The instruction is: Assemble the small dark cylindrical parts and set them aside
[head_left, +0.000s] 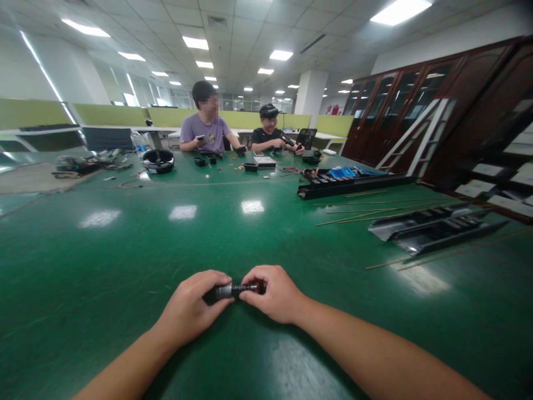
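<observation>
A small dark cylinder with a silvery band (225, 290) lies between the curved thumb and fingers of my left hand (189, 303). From its right side a thin, ridged metal shaft (241, 288) runs across to my right hand (272, 294). The thumb and forefinger of that hand are closed around the shaft's far end, where something dark reddish shows in part. My palms and fingers cover the rest. Both hands are low over the green table (200, 239), near its front.
Black metal channels (433, 236) and thin brass-coloured rods (358, 215) lie at the right. Farther back are another long channel (353, 186), a black headset (158, 161) and small black parts. Two people sit across the table. A stepladder (433, 136) stands at the right by cabinets.
</observation>
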{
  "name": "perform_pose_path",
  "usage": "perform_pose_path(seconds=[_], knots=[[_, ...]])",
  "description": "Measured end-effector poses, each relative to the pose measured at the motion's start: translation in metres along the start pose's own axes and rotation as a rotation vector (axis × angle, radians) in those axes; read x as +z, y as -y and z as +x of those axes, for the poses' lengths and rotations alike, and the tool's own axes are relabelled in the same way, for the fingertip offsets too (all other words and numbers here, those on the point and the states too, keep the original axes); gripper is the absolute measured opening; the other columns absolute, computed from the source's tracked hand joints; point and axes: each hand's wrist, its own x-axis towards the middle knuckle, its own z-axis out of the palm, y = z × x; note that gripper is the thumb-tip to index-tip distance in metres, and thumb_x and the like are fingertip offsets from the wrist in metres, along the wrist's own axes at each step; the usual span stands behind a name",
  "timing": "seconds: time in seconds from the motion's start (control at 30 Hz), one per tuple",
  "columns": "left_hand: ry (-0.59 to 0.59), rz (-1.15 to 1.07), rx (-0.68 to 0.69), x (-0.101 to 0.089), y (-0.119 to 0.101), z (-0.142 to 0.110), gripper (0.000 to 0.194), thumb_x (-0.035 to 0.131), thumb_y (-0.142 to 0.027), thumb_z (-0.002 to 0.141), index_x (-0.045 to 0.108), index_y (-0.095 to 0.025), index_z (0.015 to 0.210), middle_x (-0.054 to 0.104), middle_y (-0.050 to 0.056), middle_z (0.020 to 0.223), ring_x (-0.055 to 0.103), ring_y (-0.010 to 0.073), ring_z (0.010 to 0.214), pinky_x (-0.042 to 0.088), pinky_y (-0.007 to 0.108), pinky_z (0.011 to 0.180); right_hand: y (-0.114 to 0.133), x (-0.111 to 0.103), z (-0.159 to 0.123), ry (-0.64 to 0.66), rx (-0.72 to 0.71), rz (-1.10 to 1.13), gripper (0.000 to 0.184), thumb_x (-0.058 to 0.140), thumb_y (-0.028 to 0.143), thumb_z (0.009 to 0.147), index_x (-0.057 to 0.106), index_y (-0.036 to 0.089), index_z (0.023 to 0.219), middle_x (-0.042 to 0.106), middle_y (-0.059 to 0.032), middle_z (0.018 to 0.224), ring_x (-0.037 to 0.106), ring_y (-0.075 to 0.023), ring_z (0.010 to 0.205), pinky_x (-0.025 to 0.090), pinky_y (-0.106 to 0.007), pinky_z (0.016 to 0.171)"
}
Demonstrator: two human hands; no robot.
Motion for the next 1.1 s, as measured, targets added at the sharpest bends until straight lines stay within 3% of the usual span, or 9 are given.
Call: perform_pose_path(seconds=[1.1], knots=[[-0.073,0.016,0.046,-0.0037,-0.0005,0.0013,0.023,0.07,-0.022,0.083,0.063,-0.022,0.105,0.071,0.005,0.102,0.069,0.0183,0.094,0.057,0.031,0.086,0.0041,-0.0039,0.0005,-0.053,0.027,0.042,0.009,0.074,0.024,0.076,0.073,0.018,0.082,0.064,0.0014,0.067,0.056,-0.0115,0.06,0.04,-0.022,0.058]])
